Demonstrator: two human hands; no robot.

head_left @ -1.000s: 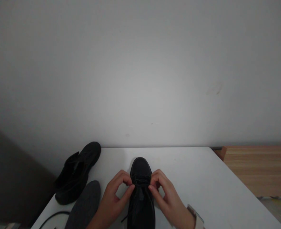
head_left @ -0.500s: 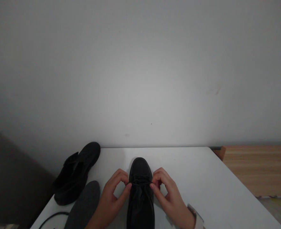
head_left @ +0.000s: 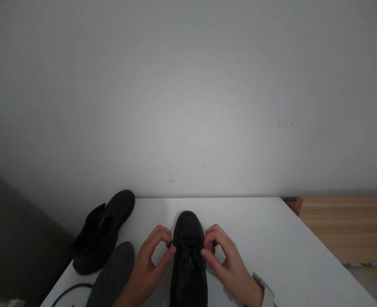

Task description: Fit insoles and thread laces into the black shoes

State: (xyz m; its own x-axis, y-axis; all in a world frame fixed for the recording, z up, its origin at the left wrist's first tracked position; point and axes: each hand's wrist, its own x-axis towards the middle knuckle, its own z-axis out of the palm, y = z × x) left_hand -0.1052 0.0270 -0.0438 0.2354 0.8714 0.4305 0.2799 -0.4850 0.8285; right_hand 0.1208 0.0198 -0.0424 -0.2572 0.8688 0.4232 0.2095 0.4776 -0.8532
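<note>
**Black shoe, lace pinched on both sides**

Black shoe (head_left: 188,260) stands toe-away on the near middle of the white table (head_left: 271,238), and both hands work its lace (head_left: 186,244). The left hand (head_left: 146,264) is curled almost closed, thumb and forefinger pinching the lace at the shoe's left edge; the right hand (head_left: 227,264) does the same at the right edge, its other fingers loosely bent. A pale watch strap (head_left: 265,292) sits on the right wrist.

The lace is thin, dark and round against a dark upper, so the likeliest slip is a missed eyelet or a strand escaping the pinch if the two pulls are uneven. A hard tug could also drag the light shoe across the smooth tabletop.

The upper looks matt and soft, the toe rounded and smooth. Left of the hands lies a flat grey insole (head_left: 113,273), felt-like, and a loose black lace (head_left: 70,292) curves at the table's near edge. Further off, a second black shoe (head_left: 103,232) lies slumped over the table's left corner, unlaced. Beyond stand a plain pale wall (head_left: 188,106) and, to the right, a wooden surface (head_left: 345,226).
</note>
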